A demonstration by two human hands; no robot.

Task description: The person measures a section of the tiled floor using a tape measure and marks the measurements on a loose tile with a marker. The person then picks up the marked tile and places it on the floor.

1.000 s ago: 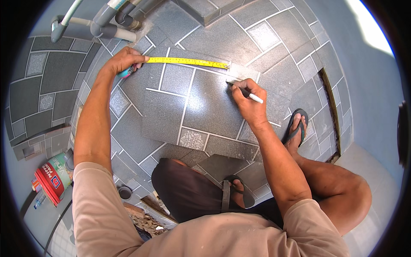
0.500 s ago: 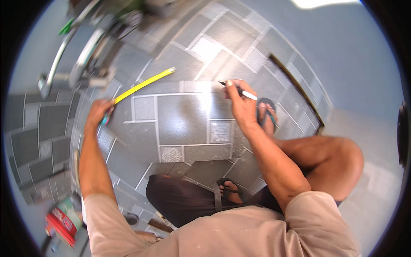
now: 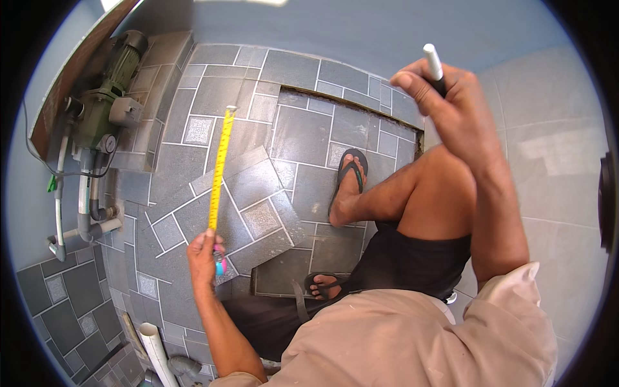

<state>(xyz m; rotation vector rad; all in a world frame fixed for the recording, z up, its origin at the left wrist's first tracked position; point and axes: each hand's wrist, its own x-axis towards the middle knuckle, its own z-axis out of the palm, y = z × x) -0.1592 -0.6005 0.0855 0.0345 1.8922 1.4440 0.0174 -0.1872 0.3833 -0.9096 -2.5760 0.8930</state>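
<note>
My left hand [image 3: 202,258] is closed around a tape measure [image 3: 220,168] with a pink and turquoise case. Its yellow blade sticks out stiffly away from me, the metal hook at the far end. Below the blade, a loose patterned grey tile [image 3: 242,216] lies askew on the tiled floor. Raised at the upper right, clear of the tile, my right hand [image 3: 459,113] grips a marker pen [image 3: 434,63], its white end pointing up. The pen's lower part is hidden by my fingers.
A green pump [image 3: 106,109] with a gauge and pipes [image 3: 84,193] stands at the left. A dark, narrow gap [image 3: 351,103] runs along the floor before the blue-grey wall [image 3: 361,39]. My sandalled foot [image 3: 348,184] is beside the tile; a white pipe [image 3: 155,351] rises lower left.
My right hand has lifted the marker away from the tile, up and to the right. The view has turned; my left hand and the tape measure now appear nearer the middle, the blade pointing more straight ahead.
</note>
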